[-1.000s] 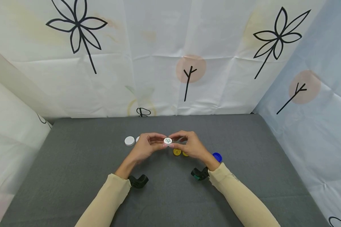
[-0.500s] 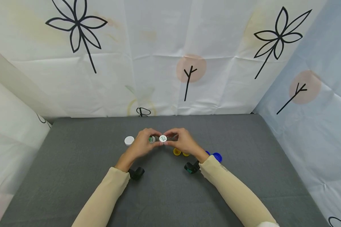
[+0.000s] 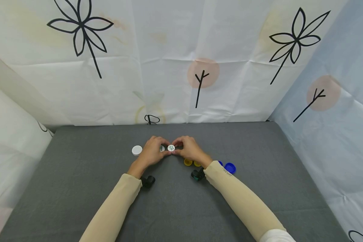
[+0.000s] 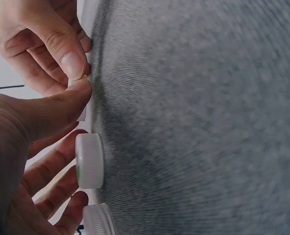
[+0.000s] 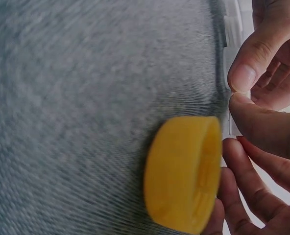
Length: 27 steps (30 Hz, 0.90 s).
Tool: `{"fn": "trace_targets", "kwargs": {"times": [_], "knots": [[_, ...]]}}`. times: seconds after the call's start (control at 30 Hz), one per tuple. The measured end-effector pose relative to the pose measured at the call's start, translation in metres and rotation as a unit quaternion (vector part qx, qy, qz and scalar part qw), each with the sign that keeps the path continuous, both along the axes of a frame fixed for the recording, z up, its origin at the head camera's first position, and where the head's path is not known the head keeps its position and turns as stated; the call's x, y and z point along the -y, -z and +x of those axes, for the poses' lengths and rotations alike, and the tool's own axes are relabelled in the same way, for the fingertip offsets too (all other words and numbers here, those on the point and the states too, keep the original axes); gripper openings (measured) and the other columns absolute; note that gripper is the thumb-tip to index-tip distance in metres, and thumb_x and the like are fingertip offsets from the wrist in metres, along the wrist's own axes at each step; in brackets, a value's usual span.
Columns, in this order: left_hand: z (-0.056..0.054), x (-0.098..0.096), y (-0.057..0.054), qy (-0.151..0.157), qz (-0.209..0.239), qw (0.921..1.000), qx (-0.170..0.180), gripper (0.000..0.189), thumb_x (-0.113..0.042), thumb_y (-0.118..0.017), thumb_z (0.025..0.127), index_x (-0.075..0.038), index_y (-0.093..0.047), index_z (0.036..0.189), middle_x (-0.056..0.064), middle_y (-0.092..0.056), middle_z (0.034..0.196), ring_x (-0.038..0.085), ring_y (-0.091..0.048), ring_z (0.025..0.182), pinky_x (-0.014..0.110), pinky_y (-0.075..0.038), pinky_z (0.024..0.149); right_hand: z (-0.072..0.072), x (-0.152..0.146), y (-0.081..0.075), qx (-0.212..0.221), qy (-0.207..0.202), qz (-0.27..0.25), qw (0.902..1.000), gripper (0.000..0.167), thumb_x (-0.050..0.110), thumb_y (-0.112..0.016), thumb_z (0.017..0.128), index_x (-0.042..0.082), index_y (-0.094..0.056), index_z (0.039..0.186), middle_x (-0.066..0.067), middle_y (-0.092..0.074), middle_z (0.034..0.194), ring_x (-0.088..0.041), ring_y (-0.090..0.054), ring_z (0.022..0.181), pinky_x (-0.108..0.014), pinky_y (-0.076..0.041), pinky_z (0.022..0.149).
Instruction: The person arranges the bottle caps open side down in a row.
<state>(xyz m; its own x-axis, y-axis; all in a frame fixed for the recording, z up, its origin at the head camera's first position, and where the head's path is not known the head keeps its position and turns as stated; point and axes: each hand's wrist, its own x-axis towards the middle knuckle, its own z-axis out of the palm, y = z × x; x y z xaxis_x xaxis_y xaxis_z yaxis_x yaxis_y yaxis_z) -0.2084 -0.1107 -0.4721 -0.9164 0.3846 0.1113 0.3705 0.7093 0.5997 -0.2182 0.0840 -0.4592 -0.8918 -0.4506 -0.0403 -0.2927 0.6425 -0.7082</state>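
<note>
A small white bottle cap (image 3: 171,148) with green print on top is held between the fingertips of both hands, low over the grey cloth. My left hand (image 3: 151,153) grips its left side and my right hand (image 3: 190,149) its right side, the thumb tips meeting in front. Just left of it, partly hidden by the left hand, another printed white cap (image 3: 162,148) lies on the cloth. In the left wrist view a ribbed white cap (image 4: 89,161) stands beside the left fingers. A yellow cap (image 5: 181,171) lies beneath the right hand in the right wrist view.
A larger white cap (image 3: 137,150) lies left of the left hand. Two yellow caps, one of them a yellow cap (image 3: 188,162), sit in front of the right hand. Blue caps, including a blue cap (image 3: 230,167), lie by the right sleeve. A patterned curtain (image 3: 169,84) borders the table.
Both hands have moved left and slightly away with the printed white cap, bringing it beside the other printed one. More of the blue caps shows now.
</note>
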Motion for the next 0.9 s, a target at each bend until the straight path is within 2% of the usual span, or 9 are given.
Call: {"fn": "trace_targets", "kwargs": {"times": [0.23, 0.5, 0.73, 0.9], "knots": [[0.000, 0.000, 0.003, -0.002, -0.015, 0.9999, -0.002, 0.024, -0.019, -0.085, 0.085, -0.009, -0.079, 0.105, 0.010, -0.067, 0.110, 0.032, -0.056, 0.104, 0.054, -0.043, 0.093, -0.001, 0.003, 0.003, -0.001, 0.003, 0.029, 0.9996, 0.021, 0.016, -0.081, 0.090, 0.010, -0.076, 0.109, -0.003, -0.064, 0.102, -0.019, -0.060, 0.096, -0.037, -0.050, 0.087], [0.002, 0.000, 0.000, -0.006, -0.020, 0.9998, 0.003, 0.031, -0.022, -0.085, 0.085, -0.007, -0.077, 0.110, 0.012, -0.066, 0.114, 0.033, -0.056, 0.108, 0.054, -0.043, 0.095, 0.001, -0.002, 0.002, -0.014, -0.004, 0.018, 0.9997, 0.026, 0.018, -0.082, 0.089, 0.009, -0.076, 0.113, -0.005, -0.065, 0.105, -0.021, -0.061, 0.098, -0.038, -0.050, 0.088], [0.016, -0.007, -0.010, -0.017, 0.004, 0.9998, -0.007, 0.038, -0.022, -0.086, 0.085, -0.005, -0.074, 0.117, 0.013, -0.065, 0.117, 0.035, -0.055, 0.113, 0.058, -0.040, 0.100, 0.008, -0.020, -0.006, -0.019, -0.011, -0.003, 0.9998, 0.034, 0.017, -0.081, 0.089, 0.004, -0.073, 0.120, -0.008, -0.067, 0.111, -0.025, -0.063, 0.103, -0.040, -0.052, 0.089], [0.030, -0.020, -0.012, -0.003, 0.037, 0.9993, -0.010, 0.037, -0.019, -0.085, 0.085, -0.003, -0.073, 0.116, 0.012, -0.066, 0.112, 0.032, -0.057, 0.106, 0.051, -0.045, 0.093, 0.019, -0.038, -0.011, -0.008, -0.019, 0.009, 0.9997, 0.034, 0.018, -0.080, 0.090, 0.004, -0.072, 0.120, -0.008, -0.067, 0.113, -0.027, -0.063, 0.104, -0.042, -0.051, 0.091]]}}
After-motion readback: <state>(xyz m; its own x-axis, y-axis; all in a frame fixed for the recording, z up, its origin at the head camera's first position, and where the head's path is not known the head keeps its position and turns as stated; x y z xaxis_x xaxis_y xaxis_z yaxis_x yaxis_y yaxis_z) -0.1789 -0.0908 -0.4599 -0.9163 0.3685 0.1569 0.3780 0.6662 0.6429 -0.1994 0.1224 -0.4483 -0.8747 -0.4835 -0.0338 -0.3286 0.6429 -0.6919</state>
